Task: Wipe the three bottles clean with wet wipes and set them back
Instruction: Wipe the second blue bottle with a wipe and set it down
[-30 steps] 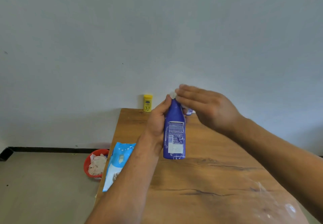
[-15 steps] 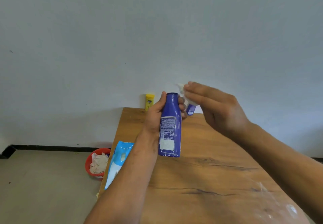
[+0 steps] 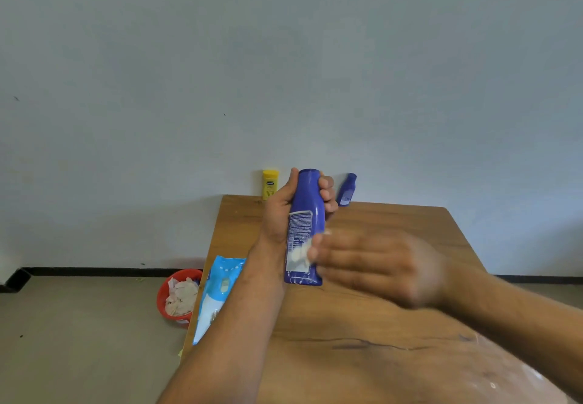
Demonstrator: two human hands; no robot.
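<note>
My left hand (image 3: pixel 280 211) grips the neck of a large blue bottle (image 3: pixel 305 211), held upright above the wooden table (image 3: pixel 394 277). My right hand (image 3: pixel 372 265), blurred by motion, presses a small white wet wipe (image 3: pixel 299 254) with its fingertips against the label on the bottle's lower half. A yellow bottle (image 3: pixel 270 184) stands at the table's far left corner by the wall. A small blue bottle (image 3: pixel 346 189) stands at the far edge, just right of the large one.
A light blue wet wipes pack (image 3: pixel 217 293) lies along the table's left edge. A red bin (image 3: pixel 176 296) holding used wipes sits on the floor left of the table. White smears mark the table's near right corner (image 3: pixel 504 381).
My right hand has dropped with the wipe from the bottle's cap down to its lower label. The left hand still holds the bottle upright, now a little higher.
</note>
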